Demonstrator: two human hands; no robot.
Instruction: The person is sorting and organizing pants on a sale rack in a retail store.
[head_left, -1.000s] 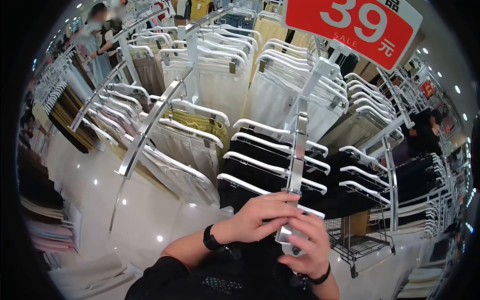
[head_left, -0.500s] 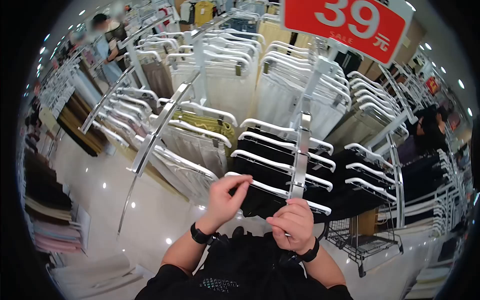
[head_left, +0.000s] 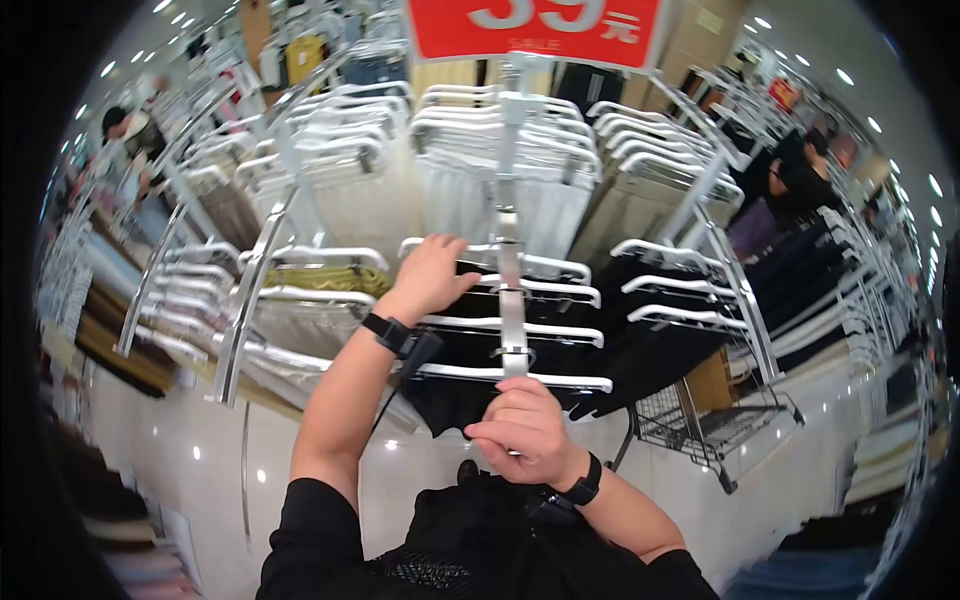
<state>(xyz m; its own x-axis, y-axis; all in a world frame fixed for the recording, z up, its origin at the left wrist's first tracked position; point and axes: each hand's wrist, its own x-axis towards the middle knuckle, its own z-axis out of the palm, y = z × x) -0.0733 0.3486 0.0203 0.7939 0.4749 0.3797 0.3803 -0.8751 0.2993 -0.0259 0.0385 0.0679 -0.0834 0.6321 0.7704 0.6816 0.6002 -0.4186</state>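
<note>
Black garments [head_left: 455,400] hang from white hangers [head_left: 560,383] spaced along a metal display rail [head_left: 514,320]. My left hand [head_left: 430,278] reaches over the left side of this row. Its fingers are at a hanger farther back, and its thumb is held apart from them. Close to the rail's front end is my right hand [head_left: 525,432], with its fingers curled in. Its upper fingertips are by the front hanger, and its thumb side is beside the black cloth. What it holds, if anything, is hidden.
A red sale sign [head_left: 535,30] stands above the rail. Left is a rail [head_left: 245,310] with an olive garment [head_left: 325,280]; right are more hangers [head_left: 690,315] and a wire shopping cart [head_left: 700,425]. Other people [head_left: 805,185] stand farther off.
My left hand has moved forward from the front hanger to one farther back. My right hand stays by the rail's front end. The view has turned to the right.
</note>
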